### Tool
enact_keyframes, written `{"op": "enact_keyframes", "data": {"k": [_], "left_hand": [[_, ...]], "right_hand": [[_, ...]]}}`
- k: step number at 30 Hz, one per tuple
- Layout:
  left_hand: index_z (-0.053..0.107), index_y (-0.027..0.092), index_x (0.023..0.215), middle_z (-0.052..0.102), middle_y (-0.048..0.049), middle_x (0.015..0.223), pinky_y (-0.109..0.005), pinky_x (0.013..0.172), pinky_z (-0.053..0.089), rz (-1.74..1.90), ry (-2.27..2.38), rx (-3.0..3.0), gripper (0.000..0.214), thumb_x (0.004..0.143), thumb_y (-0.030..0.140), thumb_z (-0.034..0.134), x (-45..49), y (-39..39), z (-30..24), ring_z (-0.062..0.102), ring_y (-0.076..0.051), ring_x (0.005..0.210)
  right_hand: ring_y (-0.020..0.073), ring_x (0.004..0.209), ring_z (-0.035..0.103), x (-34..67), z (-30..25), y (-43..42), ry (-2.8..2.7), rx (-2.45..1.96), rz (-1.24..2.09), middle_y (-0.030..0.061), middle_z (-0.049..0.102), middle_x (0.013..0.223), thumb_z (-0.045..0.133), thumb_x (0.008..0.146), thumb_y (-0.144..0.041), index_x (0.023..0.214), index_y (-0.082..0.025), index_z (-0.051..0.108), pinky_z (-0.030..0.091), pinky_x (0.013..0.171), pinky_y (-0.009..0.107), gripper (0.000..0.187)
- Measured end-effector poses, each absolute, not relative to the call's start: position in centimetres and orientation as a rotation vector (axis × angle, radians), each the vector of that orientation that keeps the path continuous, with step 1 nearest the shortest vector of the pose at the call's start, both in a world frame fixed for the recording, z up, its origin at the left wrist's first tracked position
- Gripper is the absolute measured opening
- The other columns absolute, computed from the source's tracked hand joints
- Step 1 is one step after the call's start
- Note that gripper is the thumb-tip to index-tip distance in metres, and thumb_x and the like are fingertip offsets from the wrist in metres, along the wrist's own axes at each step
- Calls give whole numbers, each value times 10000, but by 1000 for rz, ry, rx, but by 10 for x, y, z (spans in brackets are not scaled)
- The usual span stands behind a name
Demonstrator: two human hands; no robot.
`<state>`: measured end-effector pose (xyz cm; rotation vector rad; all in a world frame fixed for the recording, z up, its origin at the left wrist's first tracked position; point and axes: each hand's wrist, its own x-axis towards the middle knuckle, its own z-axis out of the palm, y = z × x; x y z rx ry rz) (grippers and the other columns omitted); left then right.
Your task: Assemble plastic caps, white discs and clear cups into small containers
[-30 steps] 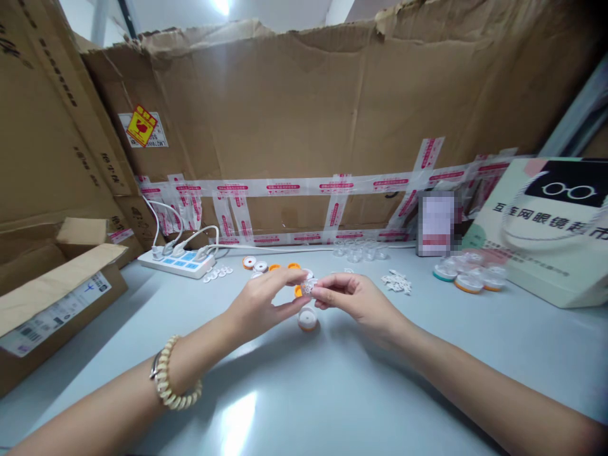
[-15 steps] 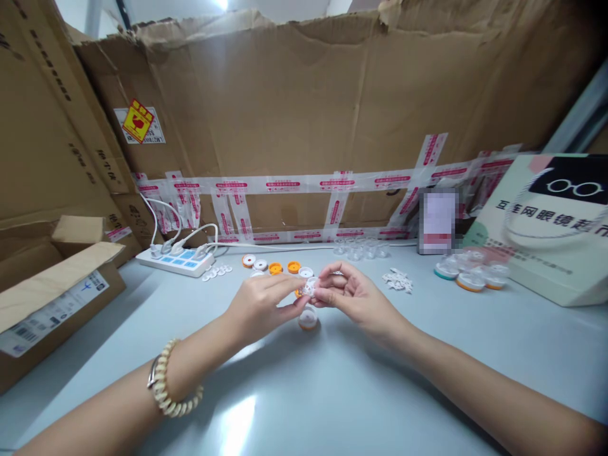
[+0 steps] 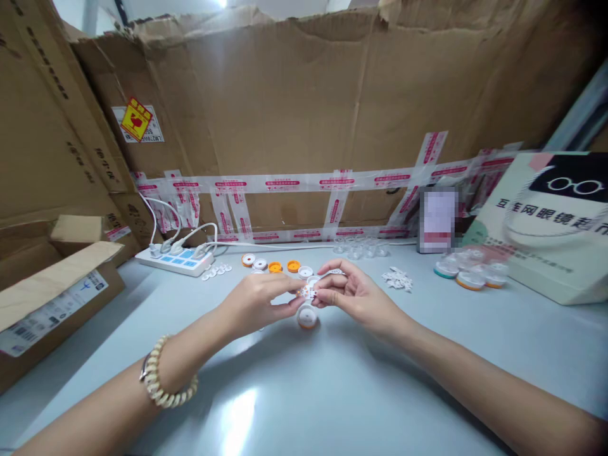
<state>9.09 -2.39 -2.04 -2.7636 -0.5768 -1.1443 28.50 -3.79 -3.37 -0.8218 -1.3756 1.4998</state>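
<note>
My left hand (image 3: 259, 301) and my right hand (image 3: 354, 294) meet over the middle of the grey table, fingers pinched together on one small white round piece (image 3: 308, 292). Directly below it on the table stands a small round case with an orange base (image 3: 307, 316). Just behind my hands lies a row of small orange and white round caps (image 3: 275, 266). A coiled beige band (image 3: 164, 386) sits on my left wrist.
A white power strip (image 3: 175, 261) with plugged cables lies at the back left. An open cardboard box (image 3: 52, 297) stands at the left. Clear small cups (image 3: 361, 249), white bits (image 3: 398, 279), finished cases (image 3: 468, 273) and a printed bag (image 3: 546, 221) lie at the right. Taped cardboard walls surround the table.
Both hands have sunk slightly toward the orange-based case while keeping hold of the small white piece. The view has shifted a little.
</note>
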Motion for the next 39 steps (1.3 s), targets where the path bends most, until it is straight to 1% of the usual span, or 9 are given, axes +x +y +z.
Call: {"op": "enact_keyframes", "data": {"k": [5, 14, 19, 24, 27, 30, 32, 35, 39], "left_hand": [[641, 133, 909, 700, -32, 709, -187, 600, 509, -1164, -606, -2839, 139, 786, 138, 578, 90, -23, -19, 641, -104, 605], [635, 124, 905, 690, -32, 709, -192, 599, 483, -1088, -601, -2877, 137, 785, 113, 569, 91, -26, -16, 623, -105, 601], [634, 130, 916, 691, -41, 752, -199, 612, 474, -1007, -594, -2920, 152, 795, 104, 546, 93, -27, -21, 626, -114, 640], [632, 139, 962, 679, -50, 760, -210, 610, 473, -941, -638, -2950, 181, 829, 137, 509, 94, -29, -23, 617, -122, 647], [622, 147, 1004, 678, -67, 833, -222, 642, 479, -963, -640, -2972, 196, 834, 159, 525, 96, -29, -22, 624, -138, 713], [622, 156, 1006, 674, -67, 878, -231, 686, 477, -1048, -668, -3030, 190, 826, 170, 562, 97, -28, -20, 617, -141, 769], [629, 152, 991, 670, -60, 860, -236, 696, 471, -1140, -704, -3077, 182, 815, 169, 588, 97, -27, -19, 606, -135, 767], [645, 148, 964, 653, -49, 819, -247, 707, 465, -1322, -802, -3162, 182, 785, 178, 632, 99, -26, -21, 580, -129, 754], [671, 150, 911, 610, -33, 789, -255, 702, 467, -1684, -1124, -3262, 183, 737, 206, 681, 103, -26, -27, 551, -117, 724]], "right_hand": [[110, 681, 621, 286, -36, -38, -1392, -788, 1471, -44, 645, 715, 735, 653, -347, 885, -220, 443, 472, 742, 301, 394], [118, 703, 606, 283, -37, -40, -1435, -846, 1445, -40, 606, 723, 721, 663, -365, 898, -214, 453, 453, 732, 305, 388], [121, 692, 612, 282, -38, -41, -1488, -949, 1483, -22, 630, 741, 706, 676, -364, 970, -196, 523, 458, 735, 308, 385], [151, 800, 629, 281, -37, -41, -1456, -992, 1533, 44, 674, 872, 718, 645, -377, 861, -160, 602, 448, 807, 320, 328], [155, 782, 630, 281, -37, -42, -1376, -983, 1532, 28, 678, 816, 737, 625, -365, 881, -166, 588, 436, 802, 324, 356], [150, 740, 625, 281, -38, -45, -1293, -918, 1557, -19, 658, 711, 737, 641, -337, 964, -198, 529, 415, 792, 329, 408], [146, 737, 620, 280, -39, -47, -1232, -863, 1601, -33, 651, 703, 740, 648, -309, 990, -214, 491, 400, 794, 327, 434], [132, 726, 607, 278, -38, -49, -1128, -797, 1681, -37, 643, 693, 747, 648, -272, 994, -216, 471, 394, 782, 308, 446], [108, 715, 594, 274, -33, -50, -979, -736, 1751, -21, 648, 739, 770, 613, -240, 971, -206, 477, 406, 732, 264, 464]]}}
